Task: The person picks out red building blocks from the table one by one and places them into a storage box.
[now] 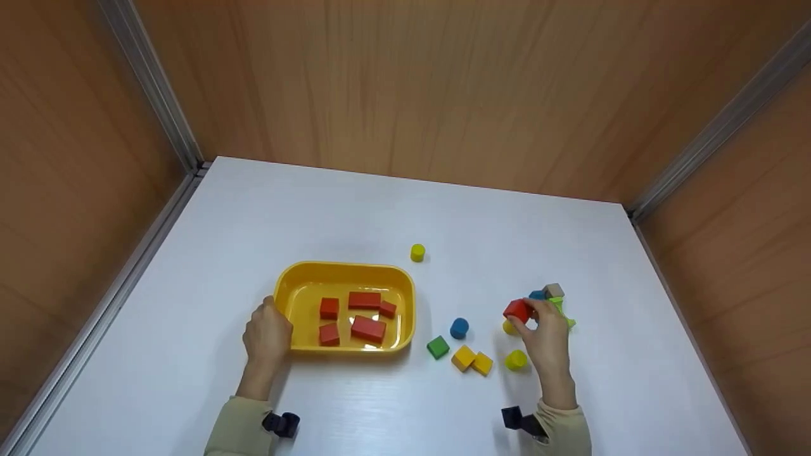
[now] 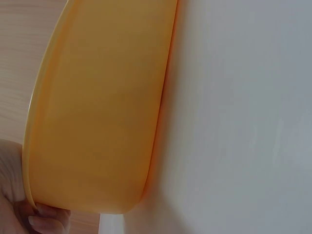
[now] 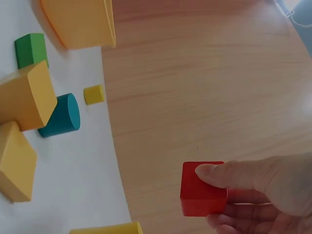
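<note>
A yellow tray with several red blocks inside stands left of the middle of the table. My left hand grips its left rim, fingers curled over the edge; the left wrist view shows the fingertips against the tray's outer wall. On the right side, my right hand pinches a red block between thumb and fingers. The right wrist view shows that red block raised, with the thumb flat on one face. A yellow piece is partly hidden beneath it in the head view.
Between tray and right hand lie a blue cylinder, a green block, two orange-yellow blocks and a yellow piece. A yellow cylinder stands farther back. Behind the right hand are a grey block and a lime-green piece. Wooden walls enclose the table.
</note>
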A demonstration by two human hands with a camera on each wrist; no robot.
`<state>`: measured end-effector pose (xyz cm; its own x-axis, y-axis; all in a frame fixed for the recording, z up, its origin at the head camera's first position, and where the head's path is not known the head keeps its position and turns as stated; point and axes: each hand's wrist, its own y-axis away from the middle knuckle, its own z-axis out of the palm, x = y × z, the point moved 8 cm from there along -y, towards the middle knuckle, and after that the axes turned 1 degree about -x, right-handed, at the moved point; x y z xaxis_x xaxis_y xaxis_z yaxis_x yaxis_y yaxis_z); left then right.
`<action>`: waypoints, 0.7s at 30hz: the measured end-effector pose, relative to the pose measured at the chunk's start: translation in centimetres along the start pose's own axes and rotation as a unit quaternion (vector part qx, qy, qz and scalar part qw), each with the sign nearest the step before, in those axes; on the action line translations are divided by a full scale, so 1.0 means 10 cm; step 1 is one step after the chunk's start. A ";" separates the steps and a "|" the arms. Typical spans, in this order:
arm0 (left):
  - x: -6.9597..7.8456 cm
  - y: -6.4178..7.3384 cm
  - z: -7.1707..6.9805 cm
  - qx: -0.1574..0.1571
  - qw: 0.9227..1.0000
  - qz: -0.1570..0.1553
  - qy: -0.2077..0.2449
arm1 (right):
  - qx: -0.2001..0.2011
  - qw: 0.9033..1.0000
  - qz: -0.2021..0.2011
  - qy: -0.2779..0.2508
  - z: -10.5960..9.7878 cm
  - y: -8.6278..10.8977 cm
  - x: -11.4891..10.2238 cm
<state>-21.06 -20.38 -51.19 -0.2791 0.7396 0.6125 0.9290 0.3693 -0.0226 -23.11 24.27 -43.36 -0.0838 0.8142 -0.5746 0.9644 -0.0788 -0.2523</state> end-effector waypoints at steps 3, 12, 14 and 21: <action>-0.01 0.00 0.01 -0.004 1.000 -0.007 -0.003 | -0.010 1.000 0.011 -0.004 0.06 -0.01 -0.06; -0.01 0.01 0.00 -0.003 1.000 -0.006 -0.002 | -0.015 0.999 -0.016 -0.037 0.23 -0.03 -0.34; 0.00 0.01 -0.01 -0.001 1.000 -0.005 -0.002 | -0.013 0.999 -0.028 -0.045 0.26 -0.04 -0.43; 0.03 0.02 -0.02 0.006 1.000 0.008 0.000 | -0.033 0.997 -0.024 -0.069 0.45 -0.05 -0.67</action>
<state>-20.90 -20.15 -50.88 -0.2635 0.7461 0.6115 0.9308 0.3631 -0.0419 -24.15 16.31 -42.88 -0.1592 0.7287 -0.6661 0.9725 -0.0005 -0.2330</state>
